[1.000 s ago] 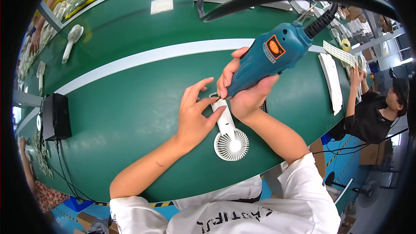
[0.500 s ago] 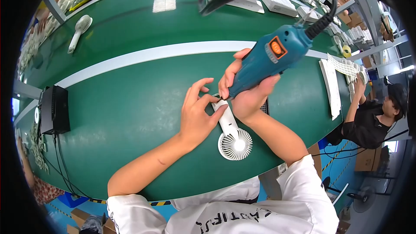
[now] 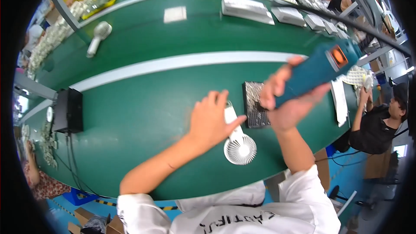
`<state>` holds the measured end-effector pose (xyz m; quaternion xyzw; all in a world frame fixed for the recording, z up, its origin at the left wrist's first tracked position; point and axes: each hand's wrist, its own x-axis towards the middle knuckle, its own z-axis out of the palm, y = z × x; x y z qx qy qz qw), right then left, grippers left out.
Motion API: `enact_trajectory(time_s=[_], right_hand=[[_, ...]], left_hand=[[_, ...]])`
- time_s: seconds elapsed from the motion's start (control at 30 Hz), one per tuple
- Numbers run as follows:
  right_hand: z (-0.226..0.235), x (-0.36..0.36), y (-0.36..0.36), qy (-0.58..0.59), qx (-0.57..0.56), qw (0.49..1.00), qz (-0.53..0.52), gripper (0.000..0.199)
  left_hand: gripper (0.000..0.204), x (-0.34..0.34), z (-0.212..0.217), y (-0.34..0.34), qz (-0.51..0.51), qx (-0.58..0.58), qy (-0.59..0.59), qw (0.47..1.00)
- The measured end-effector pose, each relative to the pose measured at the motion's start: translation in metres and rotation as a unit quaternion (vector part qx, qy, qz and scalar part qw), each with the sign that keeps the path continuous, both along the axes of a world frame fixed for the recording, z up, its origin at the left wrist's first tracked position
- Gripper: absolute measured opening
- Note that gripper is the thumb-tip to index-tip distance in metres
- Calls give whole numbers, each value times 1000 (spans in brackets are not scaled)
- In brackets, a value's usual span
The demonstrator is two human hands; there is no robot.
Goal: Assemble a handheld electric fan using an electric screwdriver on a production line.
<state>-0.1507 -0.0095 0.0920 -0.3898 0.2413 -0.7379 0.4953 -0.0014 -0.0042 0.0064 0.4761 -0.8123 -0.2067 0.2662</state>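
A white handheld fan (image 3: 240, 148) lies on the green bench, its round grille toward me and its handle pointing away. My left hand (image 3: 210, 119) rests over the handle with fingers apart, the thumb across it. To the right, my right hand (image 3: 288, 104) is wrapped round a teal electric screwdriver (image 3: 316, 71), which is blurred by motion. The screwdriver's tip is hidden behind the fingers. Partly behind that hand is a black tray (image 3: 248, 104) filled with small shiny pieces, probably screws.
A black box (image 3: 69, 110) with cables stands at the left. Across a white strip (image 3: 173, 63) lies another white fan (image 3: 99, 37). White boxes (image 3: 247, 9) line the far right. A co-worker in black (image 3: 375, 121) sits at the right.
My right hand has lifted the screwdriver away from the fan's handle, to the right, uncovering the black tray. My left hand's fingers have spread from their pinch at the handle's end.
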Motion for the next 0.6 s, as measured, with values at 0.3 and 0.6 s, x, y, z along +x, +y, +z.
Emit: enact_trajectory(time_s=[0.3, 0.6], right_hand=[[-37, -75, 45, -96, 88, 983, -133, 68], [-49, -76, 45, -163, 130, 975, -79, 70]], left_hand=[[48, -1, 9, -45, -73, 120, -119, 983], [24, 101, 70, -132, -20, 472, 193, 860]])
